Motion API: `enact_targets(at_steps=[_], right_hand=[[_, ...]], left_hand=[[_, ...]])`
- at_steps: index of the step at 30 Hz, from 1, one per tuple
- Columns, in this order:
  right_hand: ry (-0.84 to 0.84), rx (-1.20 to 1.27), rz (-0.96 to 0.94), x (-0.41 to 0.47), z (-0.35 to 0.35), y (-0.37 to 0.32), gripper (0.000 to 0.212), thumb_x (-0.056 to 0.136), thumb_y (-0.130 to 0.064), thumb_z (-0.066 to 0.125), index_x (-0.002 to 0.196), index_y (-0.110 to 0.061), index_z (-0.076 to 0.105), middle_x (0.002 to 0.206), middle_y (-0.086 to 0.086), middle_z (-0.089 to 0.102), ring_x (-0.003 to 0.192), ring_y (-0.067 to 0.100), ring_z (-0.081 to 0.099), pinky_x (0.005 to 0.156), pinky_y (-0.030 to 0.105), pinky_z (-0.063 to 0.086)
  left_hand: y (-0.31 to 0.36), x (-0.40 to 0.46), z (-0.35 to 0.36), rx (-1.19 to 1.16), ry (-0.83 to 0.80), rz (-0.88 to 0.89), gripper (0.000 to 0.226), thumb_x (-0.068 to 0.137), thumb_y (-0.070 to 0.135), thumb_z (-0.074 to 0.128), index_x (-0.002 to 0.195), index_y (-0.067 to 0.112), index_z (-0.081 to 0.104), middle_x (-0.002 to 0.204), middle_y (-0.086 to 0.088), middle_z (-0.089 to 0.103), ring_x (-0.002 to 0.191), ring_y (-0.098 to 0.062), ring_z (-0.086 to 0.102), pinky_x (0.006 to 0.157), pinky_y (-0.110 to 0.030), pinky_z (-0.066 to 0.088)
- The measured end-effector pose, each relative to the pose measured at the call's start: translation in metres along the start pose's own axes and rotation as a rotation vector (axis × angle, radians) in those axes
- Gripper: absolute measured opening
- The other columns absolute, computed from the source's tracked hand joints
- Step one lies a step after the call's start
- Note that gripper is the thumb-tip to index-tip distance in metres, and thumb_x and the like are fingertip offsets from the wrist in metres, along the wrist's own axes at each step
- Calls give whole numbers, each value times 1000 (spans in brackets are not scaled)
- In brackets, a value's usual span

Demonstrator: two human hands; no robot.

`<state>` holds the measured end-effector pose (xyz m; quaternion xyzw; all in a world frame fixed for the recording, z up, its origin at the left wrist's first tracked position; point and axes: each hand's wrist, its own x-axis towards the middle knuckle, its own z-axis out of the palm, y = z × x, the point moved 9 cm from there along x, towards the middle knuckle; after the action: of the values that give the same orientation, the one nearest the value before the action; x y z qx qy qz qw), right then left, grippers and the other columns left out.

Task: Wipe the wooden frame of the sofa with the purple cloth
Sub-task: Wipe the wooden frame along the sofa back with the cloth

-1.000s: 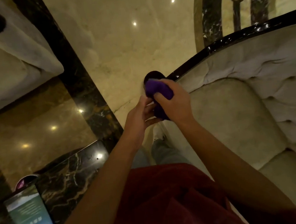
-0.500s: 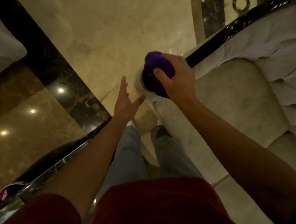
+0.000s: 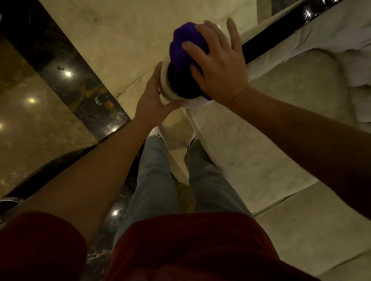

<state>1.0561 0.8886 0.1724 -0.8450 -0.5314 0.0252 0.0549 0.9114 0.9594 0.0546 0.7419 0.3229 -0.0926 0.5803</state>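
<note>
The purple cloth (image 3: 184,43) is bunched over the round dark end of the sofa's wooden frame (image 3: 183,81). My right hand (image 3: 216,65) presses the cloth down on that end, fingers spread over it. The glossy black frame rail (image 3: 304,13) runs up to the right along the cream sofa back. My left hand (image 3: 153,100) cups the pale rolled arm end (image 3: 165,85) from the left side, fingers apart, holding no object.
The cream tufted sofa seat (image 3: 280,112) fills the right. A marble floor (image 3: 133,20) with a black inlay band (image 3: 62,68) lies ahead. A dark marble table edge (image 3: 52,168) is at lower left. My legs stand beside the sofa front.
My left hand has moved from open beside the arm onto its rolled end. My right hand has spread flatter over the cloth on the frame end. The camera has tilted closer.
</note>
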Motion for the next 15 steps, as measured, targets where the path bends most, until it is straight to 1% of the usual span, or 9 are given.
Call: enact_targets(at_steps=[2, 4, 6, 8, 11, 13, 15], right_hand=[[-77, -40, 21, 2, 1, 8, 41, 104, -38, 43, 139, -21, 58, 149, 19, 53, 144, 41, 45, 122, 65, 25], [-114, -38, 90, 1, 0, 12, 43, 104, -38, 40, 138, -19, 58, 150, 18, 52, 145, 39, 43, 123, 60, 25], [-96, -2, 166, 2, 0, 9, 44, 102, -37, 44, 137, -17, 61, 151, 18, 52, 147, 39, 41, 123, 55, 27], [-48, 52, 246, 0, 1, 3, 44, 98, -36, 50, 136, -17, 62, 152, 19, 51, 148, 40, 39, 123, 54, 27], [47, 151, 316, -1, 4, -9, 47, 94, -34, 57, 137, -18, 64, 152, 20, 51, 147, 42, 40, 121, 55, 30], [86, 182, 319, 1, 6, -19, 52, 93, -35, 58, 143, -20, 60, 154, 21, 48, 147, 43, 39, 120, 57, 31], [91, 181, 285, 1, 8, -26, 56, 95, -38, 57, 148, -23, 56, 157, 22, 45, 148, 44, 36, 119, 58, 31]], left_hand=[[1, -1, 1, 12, 1, -13, 113, 84, 30, 86, 164, 8, 9, 169, -9, 24, 151, -26, 36, 114, -51, 44], [1, -3, 3, 29, -9, -26, 112, 85, 27, 86, 164, 8, 9, 169, -9, 24, 151, -27, 36, 113, -51, 45], [1, -2, 1, 15, 13, -32, 111, 85, 26, 86, 164, 8, 10, 169, -10, 23, 151, -27, 35, 113, -52, 44], [0, -3, 4, 5, 7, -37, 111, 85, 25, 86, 164, 8, 9, 169, -10, 22, 152, -27, 34, 115, -53, 42], [-6, -2, 5, -32, 22, -59, 113, 83, 28, 87, 164, 12, 10, 168, -8, 26, 149, -26, 37, 115, -52, 43], [-13, -2, 4, -50, 27, -75, 113, 81, 30, 87, 164, 14, 12, 165, -6, 33, 145, -25, 43, 112, -51, 46], [-16, -1, 9, -43, 7, -99, 108, 80, 37, 84, 163, 16, 18, 160, -4, 41, 137, -25, 51, 108, -51, 49]])
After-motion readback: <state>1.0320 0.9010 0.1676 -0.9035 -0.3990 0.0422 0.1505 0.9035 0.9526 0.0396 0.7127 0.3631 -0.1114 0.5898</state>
